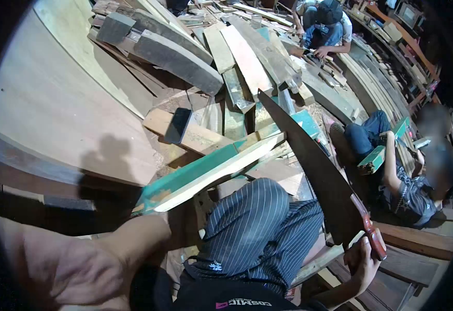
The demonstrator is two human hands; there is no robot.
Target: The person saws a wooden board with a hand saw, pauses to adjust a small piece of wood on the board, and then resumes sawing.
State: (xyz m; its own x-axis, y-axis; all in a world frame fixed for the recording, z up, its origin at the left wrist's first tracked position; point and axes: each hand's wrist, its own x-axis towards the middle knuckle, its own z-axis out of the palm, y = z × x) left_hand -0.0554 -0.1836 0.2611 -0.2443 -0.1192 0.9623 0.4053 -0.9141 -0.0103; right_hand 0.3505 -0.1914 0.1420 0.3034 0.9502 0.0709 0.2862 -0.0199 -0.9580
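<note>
My right hand [362, 267] is closed around the red-brown handle of a handsaw [314, 163]. The saw's wide dark blade slants up and to the left, its narrow tip over the wood pile. Close to the camera, my left hand [60, 267] and bent arm fill the lower left; the fingers lie outside the picture. A wooden piece with a green painted face and a pale bare edge [211, 171] lies slantwise beyond my knees [252, 217]. Past it, a dark phone [178, 126] rests on a plank [200, 136]. The blade appears apart from the wooden piece.
Stacked beams [177, 59] and boards [247, 57] lie ahead. A large pale curved panel [55, 98] takes up the left side. One person [410, 181] sits at the right, hands at a green wooden piece [374, 159]; another person [327, 28] crouches farther back among scraps.
</note>
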